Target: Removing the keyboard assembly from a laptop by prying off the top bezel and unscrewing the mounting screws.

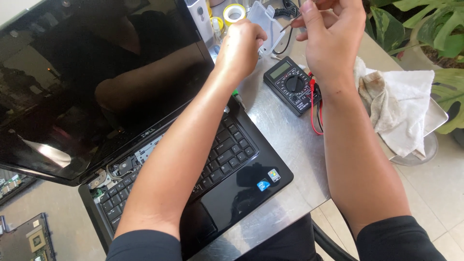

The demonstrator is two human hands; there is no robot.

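Both hands work at the far edge of the metal table (pixel 285 145), above and beyond the laptop. Left hand (pixel 240 46) is curled into a loose fist, its fingers closed on the lower edge of a small clear plastic box (pixel 266 24) whose lid stands open. Right hand (pixel 331 36) hovers just to the right of that box, thumb and forefinger pinched on a thin metal tool (pixel 290 23); whether it is tweezers or a fine probe is too small to tell, but its tip points left toward the box.

Between the two wrists, flat on the table, lies a black multimeter (pixel 291 85) with a round dial and a grey screen, and its red and black leads (pixel 316 113) trail off to the near right. A black laptop (pixel 232 169) sits open at the left, its keyboard partly lifted away at the near-left corner so that inner parts show, and the left forearm crosses over its keys. To the right a stained white cloth (pixel 401 106) is bunched on the table's edge, with large green plant leaves (pixel 435 34) beyond it. A roll of yellow tape (pixel 234 13) stands at the far end, just left of the box.
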